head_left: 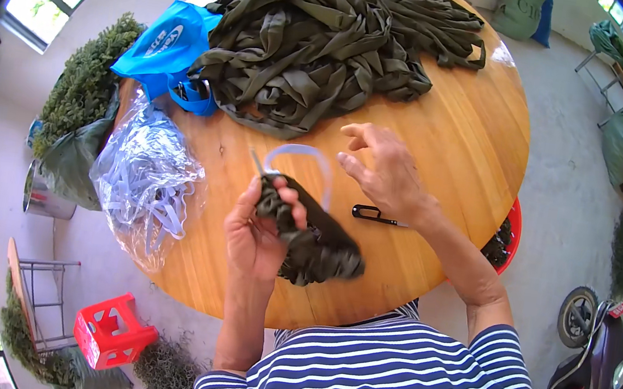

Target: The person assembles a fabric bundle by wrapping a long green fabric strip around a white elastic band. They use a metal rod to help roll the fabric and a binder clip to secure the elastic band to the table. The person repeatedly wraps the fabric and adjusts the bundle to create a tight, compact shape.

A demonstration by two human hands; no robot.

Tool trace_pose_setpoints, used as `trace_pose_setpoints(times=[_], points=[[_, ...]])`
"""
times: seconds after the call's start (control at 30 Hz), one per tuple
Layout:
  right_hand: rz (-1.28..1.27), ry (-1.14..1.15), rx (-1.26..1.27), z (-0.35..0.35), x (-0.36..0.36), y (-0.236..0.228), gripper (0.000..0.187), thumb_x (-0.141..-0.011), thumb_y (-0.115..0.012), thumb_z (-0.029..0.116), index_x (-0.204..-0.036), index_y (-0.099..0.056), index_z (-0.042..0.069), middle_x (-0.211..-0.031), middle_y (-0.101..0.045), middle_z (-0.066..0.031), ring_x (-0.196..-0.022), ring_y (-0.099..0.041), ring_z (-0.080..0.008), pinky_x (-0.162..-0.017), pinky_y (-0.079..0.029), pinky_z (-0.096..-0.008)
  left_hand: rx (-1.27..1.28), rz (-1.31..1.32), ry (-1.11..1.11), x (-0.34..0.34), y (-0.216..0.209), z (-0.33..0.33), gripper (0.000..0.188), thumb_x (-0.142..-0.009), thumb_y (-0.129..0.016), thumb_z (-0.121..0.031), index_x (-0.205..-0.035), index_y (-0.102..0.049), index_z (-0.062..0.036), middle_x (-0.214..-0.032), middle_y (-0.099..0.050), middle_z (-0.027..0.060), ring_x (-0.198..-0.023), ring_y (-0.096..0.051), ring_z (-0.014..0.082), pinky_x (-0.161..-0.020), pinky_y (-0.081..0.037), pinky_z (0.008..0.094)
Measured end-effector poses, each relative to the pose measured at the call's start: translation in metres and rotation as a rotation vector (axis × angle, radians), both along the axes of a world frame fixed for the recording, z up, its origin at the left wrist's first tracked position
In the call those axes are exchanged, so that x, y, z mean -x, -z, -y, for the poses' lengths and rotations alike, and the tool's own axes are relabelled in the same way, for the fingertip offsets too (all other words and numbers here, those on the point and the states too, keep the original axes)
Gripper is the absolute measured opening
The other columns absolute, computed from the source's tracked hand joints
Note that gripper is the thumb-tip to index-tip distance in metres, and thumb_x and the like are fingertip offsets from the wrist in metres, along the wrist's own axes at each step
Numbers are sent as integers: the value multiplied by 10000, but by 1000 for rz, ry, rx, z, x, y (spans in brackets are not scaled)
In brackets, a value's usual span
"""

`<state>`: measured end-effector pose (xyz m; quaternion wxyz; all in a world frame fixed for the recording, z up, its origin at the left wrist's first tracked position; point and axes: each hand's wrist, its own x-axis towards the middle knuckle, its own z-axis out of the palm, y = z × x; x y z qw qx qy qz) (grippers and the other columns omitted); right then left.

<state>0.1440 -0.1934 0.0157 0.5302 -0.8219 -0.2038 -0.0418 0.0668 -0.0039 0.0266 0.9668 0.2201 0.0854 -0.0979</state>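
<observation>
My left hand (255, 230) is closed around a gathered strip of dark olive fabric (320, 247), bunched into folds and hanging over the near part of the round wooden table. From its upper end a pale, translucent elastic band (309, 149) curves up and over to the right. A thin pointed piece (256, 160) sticks out above my left fingertips; its kind is unclear. To the right of the band, my right hand (389, 169) is raised above the table, thumb and index finger apart, with nothing seen in it. A black-handled tool (377, 215) lies beneath my right wrist.
A large heap of olive fabric strips (307, 44) covers the far side of the wooden table (474, 153). At left are a blue bag (162, 41) and a clear plastic bag of pale bands (148, 181). A red stool (113, 330) and a scooter (596, 366) stand on the floor.
</observation>
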Motion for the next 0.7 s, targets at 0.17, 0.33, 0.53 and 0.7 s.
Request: trace_pose_setpoints(times=[0.17,0.33,0.53,0.7], points=[[232,-284,146,8,40,-27,351,-792,-589,355,-943,-570,38,-856,-570,-114,-863,-536,-263,-768,-393,-352,45,189,-171,-9,-17,16,259,-928,-397,-223,-1033,-477,0,-1002,-540,116,-943,-514,252,-902,-399,402],[318,-229,342,11,47,-4,277,-835,-520,299,-804,-543,24,-808,-556,-138,-802,-525,-275,-736,-374,-382,44,213,-217,-13,-19,33,213,-914,-436,-177,-1036,-480,-8,-990,-555,107,-924,-542,252,-884,-419,385],[140,-290,222,13,43,-6,305,-852,-490,299,-750,-544,16,-703,-558,-158,-685,-538,-302,-683,-387,-393,-360,116,-228,2,-11,70,135,-873,-503,-89,-981,-528,-12,-927,-586,107,-909,-584,257,-850,-448,358],[38,-225,101,19,32,-30,398,-813,-556,381,-674,-557,8,-633,-560,-154,-589,-550,-262,-547,-403,-354,-374,87,-135,-3,-13,42,134,-854,-512,-91,-957,-533,-9,-856,-598,114,-787,-612,249,-706,-508,342]])
